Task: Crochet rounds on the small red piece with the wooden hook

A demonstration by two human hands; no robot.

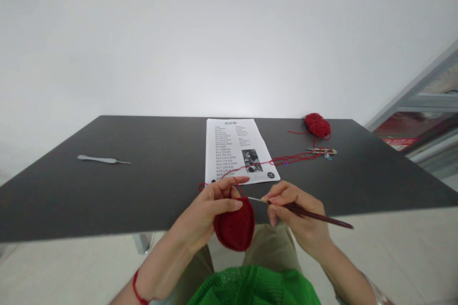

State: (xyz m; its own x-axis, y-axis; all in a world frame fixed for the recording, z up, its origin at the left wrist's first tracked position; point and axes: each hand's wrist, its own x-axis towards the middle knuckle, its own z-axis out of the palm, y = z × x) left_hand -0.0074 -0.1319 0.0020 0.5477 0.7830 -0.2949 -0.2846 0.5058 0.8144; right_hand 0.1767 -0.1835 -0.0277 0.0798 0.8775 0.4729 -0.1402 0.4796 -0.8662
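Note:
My left hand (211, 207) pinches a round piece of red crochet work (236, 226) by its upper edge, below the near side of the table. Red yarn (239, 186) runs over the raised left index finger down to that edge. In my right hand (298, 214) is a crochet hook (322, 218) with a dark brown handle, its fingers closed round it. The hook's thin metal tip points left and meets the upper right edge of the crochet work; whether it passes through a stitch I cannot tell.
Printed pattern sheets (236, 147) lie on the dark table (161, 190). A grey-handled crochet hook (98, 158) rests at the left. At the right are a red yarn ball (317, 125) and a wooden piece (324, 151) with yarn and small clips. A white wall stands behind.

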